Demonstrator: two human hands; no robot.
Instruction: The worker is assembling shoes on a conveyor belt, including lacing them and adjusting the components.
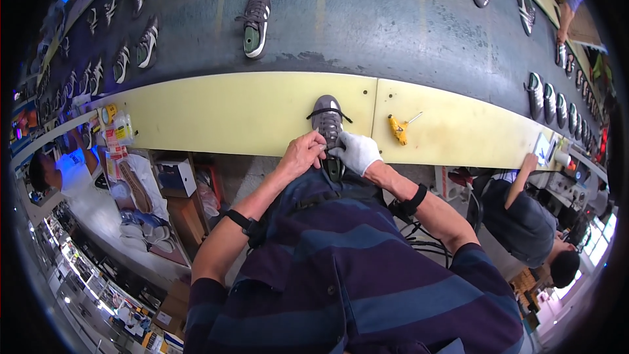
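Note:
A grey lace-up sneaker [327, 115] points away from me on the pale yellow ledge, its heel end over the near edge by my lap. A black cord lies across its toe area. My bare left hand [303, 153] is at the left of the lacing, thumb and fingers pinched together; whatever is between them is too small to make out. My right hand [358, 154], in a white glove, closes on the shoe's right side near the top eyelets. Both hands partly hide the collar and tongue.
A yellow-handled tool [398, 130] with a thin metal shaft lies right on the ledge [242, 115]. Beyond runs a dark conveyor belt [367, 33] carrying several sneakers, including one grey sneaker [256, 25]. A co-worker [524, 213] sits at right; another person [69, 167] is at left.

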